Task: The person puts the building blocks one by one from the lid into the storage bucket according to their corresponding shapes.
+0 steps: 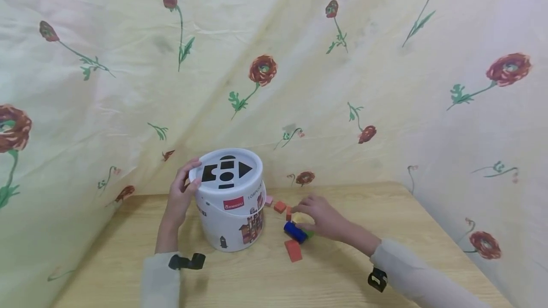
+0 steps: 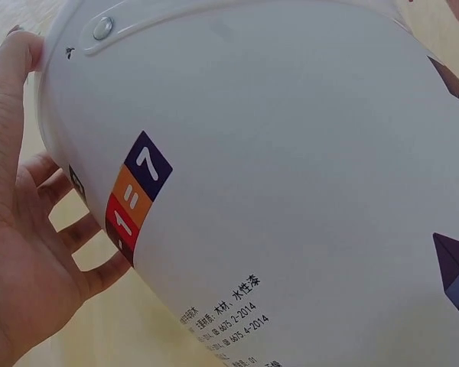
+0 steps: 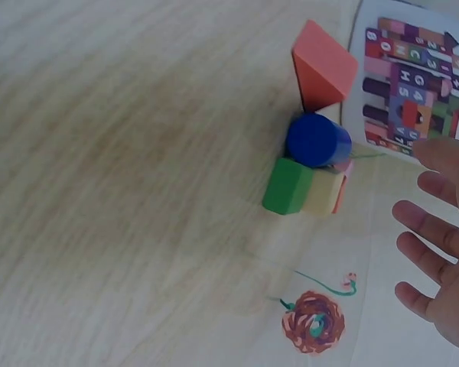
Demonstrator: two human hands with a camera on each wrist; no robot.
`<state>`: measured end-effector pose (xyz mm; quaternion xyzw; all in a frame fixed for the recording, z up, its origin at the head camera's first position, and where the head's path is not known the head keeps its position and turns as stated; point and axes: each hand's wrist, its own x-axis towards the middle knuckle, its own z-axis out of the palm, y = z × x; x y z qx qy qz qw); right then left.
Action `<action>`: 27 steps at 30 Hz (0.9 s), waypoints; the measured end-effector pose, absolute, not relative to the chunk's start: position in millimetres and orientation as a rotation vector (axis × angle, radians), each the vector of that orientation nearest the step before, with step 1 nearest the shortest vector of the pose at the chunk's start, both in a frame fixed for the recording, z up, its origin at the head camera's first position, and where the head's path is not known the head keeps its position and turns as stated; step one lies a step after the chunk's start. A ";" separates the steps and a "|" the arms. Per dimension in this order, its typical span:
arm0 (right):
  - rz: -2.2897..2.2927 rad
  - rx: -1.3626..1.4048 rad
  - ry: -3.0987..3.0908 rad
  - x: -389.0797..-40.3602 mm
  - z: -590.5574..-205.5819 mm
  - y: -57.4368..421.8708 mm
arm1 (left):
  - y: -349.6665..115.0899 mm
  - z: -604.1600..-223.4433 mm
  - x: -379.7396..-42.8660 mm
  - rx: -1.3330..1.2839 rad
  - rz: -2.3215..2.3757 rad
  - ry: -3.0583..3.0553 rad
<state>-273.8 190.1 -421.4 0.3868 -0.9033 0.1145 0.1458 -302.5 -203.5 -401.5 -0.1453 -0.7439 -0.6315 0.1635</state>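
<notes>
A white toy bucket (image 1: 229, 225) stands on the table, its lid (image 1: 237, 180) cut with several shaped holes. My left hand (image 1: 181, 193) holds the bucket at its upper left side; in the left wrist view that hand (image 2: 30, 206) has its thumb by the rim and its fingers against the printed wall. Over the loose blocks hovers my right hand (image 1: 323, 217), fingers loosely bent. Below it lie a blue cylinder (image 1: 295, 233), a green block (image 3: 287, 186), a cream block (image 3: 321, 193) and a red block (image 1: 293, 251). The right wrist view shows nothing in the right hand (image 3: 444, 245).
Farther back, an orange block (image 1: 280, 206) and a pink block (image 1: 269, 200) lie beside the bucket. A thin handle (image 1: 239, 214) hangs across its front. Flower-printed cloth (image 1: 214, 84) rises behind and at both sides of the wooden table (image 1: 239, 284).
</notes>
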 end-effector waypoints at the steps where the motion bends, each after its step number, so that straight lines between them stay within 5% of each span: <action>1: 0.315 1.129 -2.599 -271.5 -422.2 190.5 | -203.6 -401.6 -302.5 -0.417 -1.802 -2.119; 27: 0.273 1.225 -2.623 -235.6 -450.6 186.6 | -202.9 -401.7 -303.9 -0.381 -1.813 -2.127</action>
